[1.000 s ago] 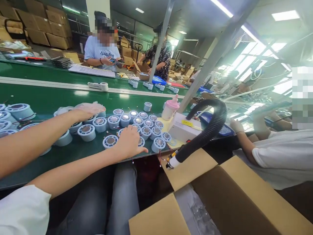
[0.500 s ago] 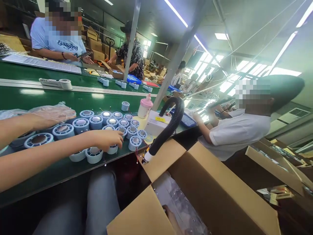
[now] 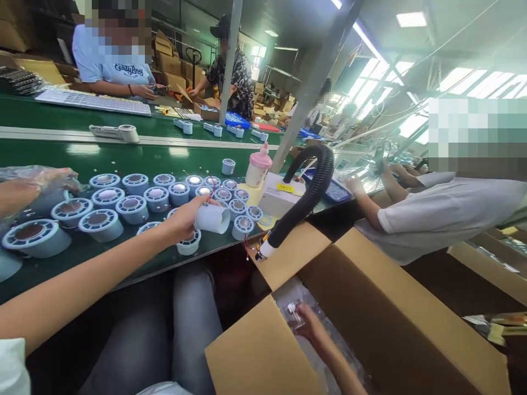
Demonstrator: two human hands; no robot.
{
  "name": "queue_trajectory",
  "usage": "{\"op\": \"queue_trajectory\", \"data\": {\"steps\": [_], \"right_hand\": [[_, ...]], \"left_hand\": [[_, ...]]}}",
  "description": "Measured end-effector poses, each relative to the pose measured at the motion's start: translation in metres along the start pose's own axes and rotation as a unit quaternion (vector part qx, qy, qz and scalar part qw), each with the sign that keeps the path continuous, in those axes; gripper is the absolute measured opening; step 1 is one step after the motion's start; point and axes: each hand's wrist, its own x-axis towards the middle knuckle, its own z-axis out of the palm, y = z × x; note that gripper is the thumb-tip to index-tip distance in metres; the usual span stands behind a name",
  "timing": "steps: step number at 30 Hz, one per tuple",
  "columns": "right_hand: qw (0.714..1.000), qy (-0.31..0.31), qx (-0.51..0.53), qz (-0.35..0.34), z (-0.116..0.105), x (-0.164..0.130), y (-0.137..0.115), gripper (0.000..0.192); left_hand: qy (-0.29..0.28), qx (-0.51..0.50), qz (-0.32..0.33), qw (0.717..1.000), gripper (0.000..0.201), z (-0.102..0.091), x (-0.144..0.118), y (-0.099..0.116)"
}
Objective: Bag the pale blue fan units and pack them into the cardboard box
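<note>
My left hand [image 3: 183, 221] is closed round a pale blue cylindrical housing [image 3: 212, 219], tipped on its side with the hollow end facing right. Thin red wires rise beside those fingers. Under and around it, several similar housings [image 3: 132, 205] stand upright on the green bench, their slotted round faces up. Down at the right, my right hand [image 3: 308, 322] reaches inside an open cardboard box [image 3: 370, 307], its fingers closed on a shiny clear plastic piece [image 3: 293, 312], partly blurred. Clear plastic packaging [image 3: 329, 343] lies beneath that hand.
A black flexible hose [image 3: 302, 192] arches over the bench edge by a white box [image 3: 274, 200] and a pink-lidded bottle [image 3: 259, 164]. At far left a co-worker's hand [image 3: 24, 192] touches clear plastic. Another person in white [image 3: 444, 203] sits at right.
My left hand has lifted and tipped a housing from the group. My right hand has come further into view inside the box, with clear plastic in it. The view has shifted right.
</note>
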Motion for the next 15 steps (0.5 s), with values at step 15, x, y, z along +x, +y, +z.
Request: {"op": "queue_trajectory", "data": {"steps": [15], "right_hand": [[0.801,-0.067,-0.454,-0.383,0.098,-0.043,-0.081,0.036]], "left_hand": [[-0.34,0.127,0.005,0.932,0.021,0.058,-0.086,-0.034]]}}
